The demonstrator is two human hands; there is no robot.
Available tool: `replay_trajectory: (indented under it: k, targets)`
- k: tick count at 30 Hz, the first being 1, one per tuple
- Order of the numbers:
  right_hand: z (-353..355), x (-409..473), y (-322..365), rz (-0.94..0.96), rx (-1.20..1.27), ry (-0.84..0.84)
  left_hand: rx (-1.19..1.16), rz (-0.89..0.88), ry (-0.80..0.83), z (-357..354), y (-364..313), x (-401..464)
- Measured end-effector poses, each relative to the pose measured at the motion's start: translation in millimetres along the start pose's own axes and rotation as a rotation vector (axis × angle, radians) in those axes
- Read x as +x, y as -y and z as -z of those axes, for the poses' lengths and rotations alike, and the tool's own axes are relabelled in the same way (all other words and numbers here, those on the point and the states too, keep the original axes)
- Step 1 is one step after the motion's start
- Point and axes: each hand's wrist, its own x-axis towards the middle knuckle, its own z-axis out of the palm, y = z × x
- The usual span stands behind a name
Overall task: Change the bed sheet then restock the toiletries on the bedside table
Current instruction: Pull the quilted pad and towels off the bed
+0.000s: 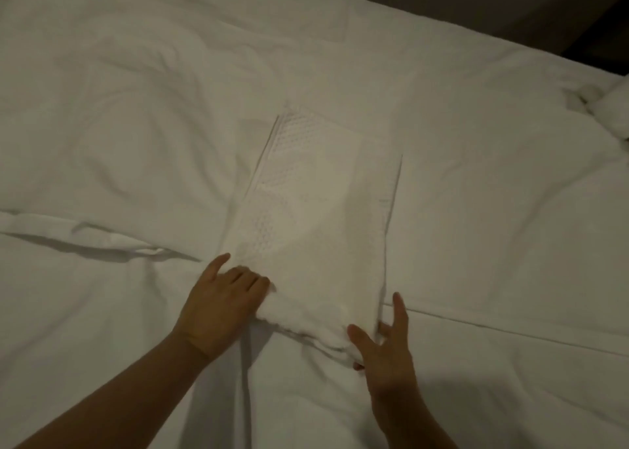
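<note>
I have a folded white towel [316, 217], its weave dotted in panels and banded along the long sides, lying near the middle of the bed [493, 183] on the white bed sheet [102, 125], its near end bunched at my hands. My left hand [224, 298] lies over the near left corner with fingers bent onto the roll of cloth; whether it pinches or only presses I cannot tell. My right hand [384, 343] is spread wide at the near right corner, fingers straight, the thumb against the bunched edge, gripping nothing that I can see. I judge the towel soft, limp and light, thick enough to hold a fold yet sure to sag if lifted by one corner, so I would take it by both near corners or slide flat palms under it. It should not slip, and nothing here is fragile. A knotted white bundle [599, 108] sits at the bed's right edge. I can read no label, brand or writing anywhere.
</note>
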Motion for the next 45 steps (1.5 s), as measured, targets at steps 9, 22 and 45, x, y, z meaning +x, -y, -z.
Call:
replay_trajectory:
  k: [9, 22, 45]
  targets:
    - [89, 23, -40, 1.025, -1.096, 0.096, -0.103, -0.206, 0.15, 20, 3, -23]
    - [73, 62, -25, 0.969, -1.041, 0.743, -0.236, -0.227, 0.447, 46, -1, -28]
    - [4, 211, 97, 0.13, -0.307, -0.011, -1.311, 0.908, -0.049, -10, 54, 177]
